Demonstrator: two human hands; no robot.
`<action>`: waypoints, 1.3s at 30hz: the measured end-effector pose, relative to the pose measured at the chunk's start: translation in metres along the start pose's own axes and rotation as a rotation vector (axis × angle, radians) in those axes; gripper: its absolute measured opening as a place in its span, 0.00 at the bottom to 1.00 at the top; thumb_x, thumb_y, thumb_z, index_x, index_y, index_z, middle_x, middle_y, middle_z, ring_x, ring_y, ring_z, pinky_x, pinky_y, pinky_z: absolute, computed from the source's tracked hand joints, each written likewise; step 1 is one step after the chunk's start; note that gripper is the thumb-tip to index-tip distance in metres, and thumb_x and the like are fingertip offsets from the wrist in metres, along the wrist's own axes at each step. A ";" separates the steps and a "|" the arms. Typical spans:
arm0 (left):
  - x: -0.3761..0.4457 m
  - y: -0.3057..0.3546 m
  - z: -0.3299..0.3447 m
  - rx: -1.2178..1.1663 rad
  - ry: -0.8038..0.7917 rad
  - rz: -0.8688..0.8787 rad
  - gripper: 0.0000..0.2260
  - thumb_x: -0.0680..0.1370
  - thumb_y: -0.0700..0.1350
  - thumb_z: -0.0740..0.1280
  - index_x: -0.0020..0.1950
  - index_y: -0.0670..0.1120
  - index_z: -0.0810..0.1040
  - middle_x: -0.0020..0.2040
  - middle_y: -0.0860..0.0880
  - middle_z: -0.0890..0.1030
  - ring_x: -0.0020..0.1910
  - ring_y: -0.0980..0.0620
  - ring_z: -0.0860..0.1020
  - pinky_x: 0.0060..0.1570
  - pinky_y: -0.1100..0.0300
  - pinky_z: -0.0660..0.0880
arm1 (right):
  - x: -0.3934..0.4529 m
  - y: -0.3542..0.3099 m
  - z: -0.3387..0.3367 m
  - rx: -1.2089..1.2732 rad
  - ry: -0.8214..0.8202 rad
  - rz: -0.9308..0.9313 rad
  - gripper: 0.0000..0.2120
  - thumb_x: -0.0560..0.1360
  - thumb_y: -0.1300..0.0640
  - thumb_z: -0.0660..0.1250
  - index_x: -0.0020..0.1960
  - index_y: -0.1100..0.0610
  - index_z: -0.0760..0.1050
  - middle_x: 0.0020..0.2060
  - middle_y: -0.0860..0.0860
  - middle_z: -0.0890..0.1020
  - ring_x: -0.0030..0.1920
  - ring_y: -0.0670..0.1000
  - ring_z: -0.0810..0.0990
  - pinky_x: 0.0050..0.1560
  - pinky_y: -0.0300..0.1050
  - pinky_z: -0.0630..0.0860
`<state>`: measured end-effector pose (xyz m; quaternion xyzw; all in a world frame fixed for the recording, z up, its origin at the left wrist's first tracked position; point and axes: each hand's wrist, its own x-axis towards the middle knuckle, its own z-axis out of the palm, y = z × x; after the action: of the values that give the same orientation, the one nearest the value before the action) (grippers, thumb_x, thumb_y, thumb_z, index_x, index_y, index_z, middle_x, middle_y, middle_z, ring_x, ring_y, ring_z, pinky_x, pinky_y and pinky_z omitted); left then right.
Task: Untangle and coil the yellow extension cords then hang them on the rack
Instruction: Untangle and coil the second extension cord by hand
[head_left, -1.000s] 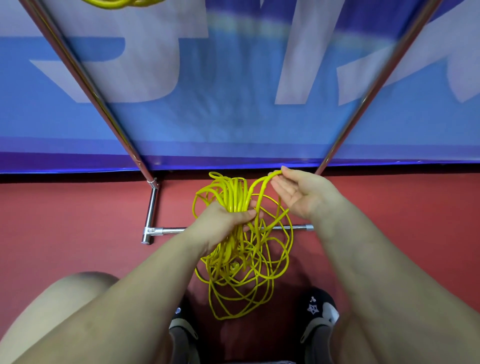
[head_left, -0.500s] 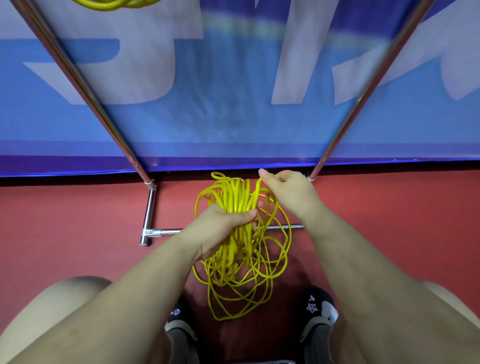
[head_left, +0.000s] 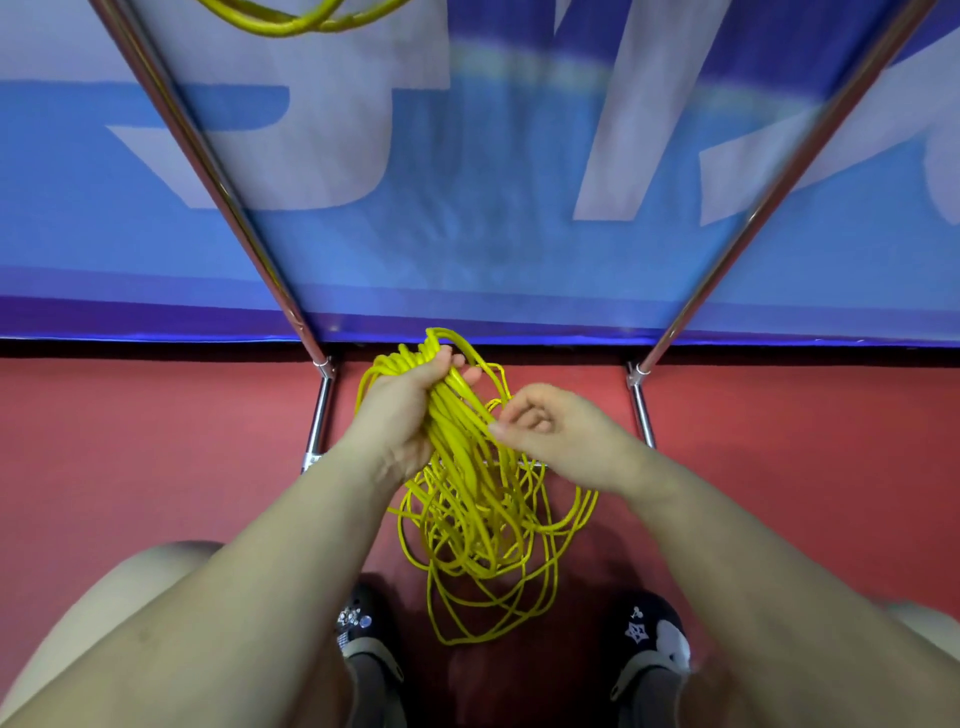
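A bundle of yellow extension cord (head_left: 478, 509) hangs in loose loops over the red floor. My left hand (head_left: 405, 410) grips the gathered strands near their top, held upright. To its right, my right hand (head_left: 550, 431) has curled fingers, and its thumb and forefinger pinch a strand at the side of the bundle. The chrome rack (head_left: 208, 156) rises in two slanted poles in front of me. Another yellow coil (head_left: 291, 18) hangs at the top edge of the view.
The rack's base bars (head_left: 319, 415) lie on the red floor (head_left: 130, 441) just behind the cord. A blue banner (head_left: 467, 208) with white letters stands behind the rack. My two black shoes (head_left: 649, 639) and knees flank the hanging loops.
My left hand has lifted the bundle higher. My right hand has come down from the top of the loops to the right side of the bundle and closed its fingers on a strand.
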<state>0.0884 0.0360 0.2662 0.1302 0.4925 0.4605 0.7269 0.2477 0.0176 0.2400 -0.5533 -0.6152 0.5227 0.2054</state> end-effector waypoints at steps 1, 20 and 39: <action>0.000 0.001 -0.001 -0.006 0.006 0.009 0.09 0.80 0.41 0.61 0.41 0.42 0.76 0.31 0.46 0.82 0.29 0.53 0.81 0.26 0.60 0.78 | -0.001 0.003 0.004 -0.014 -0.027 0.000 0.10 0.72 0.54 0.71 0.39 0.50 0.70 0.30 0.44 0.74 0.31 0.43 0.70 0.37 0.40 0.70; 0.000 0.010 -0.007 -0.100 0.149 0.108 0.08 0.81 0.40 0.59 0.44 0.42 0.75 0.32 0.51 0.84 0.41 0.54 0.81 0.42 0.56 0.78 | -0.004 0.023 -0.009 -0.502 -0.206 0.135 0.19 0.78 0.52 0.62 0.32 0.53 0.59 0.29 0.47 0.64 0.30 0.46 0.62 0.35 0.44 0.62; 0.006 0.041 -0.024 -0.328 0.222 0.209 0.09 0.81 0.42 0.59 0.44 0.44 0.76 0.29 0.52 0.82 0.29 0.57 0.81 0.41 0.59 0.79 | -0.007 0.026 -0.037 -0.890 -0.101 0.333 0.10 0.79 0.51 0.60 0.46 0.55 0.75 0.49 0.56 0.79 0.51 0.56 0.76 0.47 0.42 0.69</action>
<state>0.0466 0.0566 0.2780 0.0091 0.4719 0.6189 0.6278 0.2923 0.0229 0.2335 -0.6524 -0.6915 0.2605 -0.1681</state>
